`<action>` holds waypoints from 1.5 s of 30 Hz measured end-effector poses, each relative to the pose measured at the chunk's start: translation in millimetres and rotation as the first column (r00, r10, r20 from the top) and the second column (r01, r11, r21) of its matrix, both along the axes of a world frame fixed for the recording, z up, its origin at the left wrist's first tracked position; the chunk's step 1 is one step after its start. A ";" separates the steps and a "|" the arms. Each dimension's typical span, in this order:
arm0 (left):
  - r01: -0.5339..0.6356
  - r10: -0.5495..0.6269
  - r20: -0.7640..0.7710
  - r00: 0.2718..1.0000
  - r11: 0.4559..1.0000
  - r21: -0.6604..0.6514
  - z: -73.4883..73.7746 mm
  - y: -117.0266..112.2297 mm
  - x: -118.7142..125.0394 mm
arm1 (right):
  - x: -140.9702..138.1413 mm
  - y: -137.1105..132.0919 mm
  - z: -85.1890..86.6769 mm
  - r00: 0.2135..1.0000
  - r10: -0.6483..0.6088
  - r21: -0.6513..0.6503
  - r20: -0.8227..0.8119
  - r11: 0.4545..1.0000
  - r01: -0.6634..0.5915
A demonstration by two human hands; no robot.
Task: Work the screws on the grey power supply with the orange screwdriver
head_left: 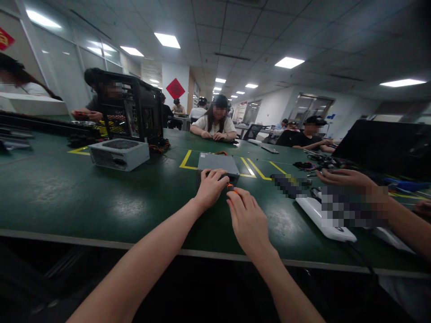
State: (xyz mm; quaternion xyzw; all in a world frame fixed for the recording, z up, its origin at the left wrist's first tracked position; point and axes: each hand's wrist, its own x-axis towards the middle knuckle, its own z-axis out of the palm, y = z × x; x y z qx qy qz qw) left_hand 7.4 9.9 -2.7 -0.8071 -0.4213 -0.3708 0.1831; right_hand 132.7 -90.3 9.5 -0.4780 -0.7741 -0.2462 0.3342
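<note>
A grey computer power supply (220,162) sits on the green table in front of me. My left hand (209,187) is closed over its near edge, with the fingers on its top and near side. In my right hand (248,216) is a screwdriver (230,186) with a black and orange handle, pointing at the near side of the power supply. The screwdriver's tip is hidden behind my left fingers, so I cannot tell whether it touches a screw. A second power supply (119,154) stands apart to the left.
Behind the second power supply stands an open black computer case (134,107). A white power strip (325,220) lies to the right, below a co-worker's hand (348,177). Cables (311,163) and a large black panel (387,148) occupy the right side. Another person (213,121) sits opposite.
</note>
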 end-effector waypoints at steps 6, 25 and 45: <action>0.007 -0.007 -0.009 1.000 1.000 -0.009 0.2 -1.7 -1.2 | -3.1 0.6 -1.2 0.998 -0.017 -0.031 -0.056 0.999 0.015; 0.008 -0.007 0.036 0.999 1.000 -0.021 0.7 -1.0 0.7 | 0.8 2.4 4.0 0.998 -0.037 -0.067 -0.060 0.997 0.033; 0.024 -0.022 0.037 0.999 0.999 -0.032 0.4 -1.6 -1.6 | -1.4 2.1 10.0 0.998 0.068 -0.023 -0.005 0.997 -0.068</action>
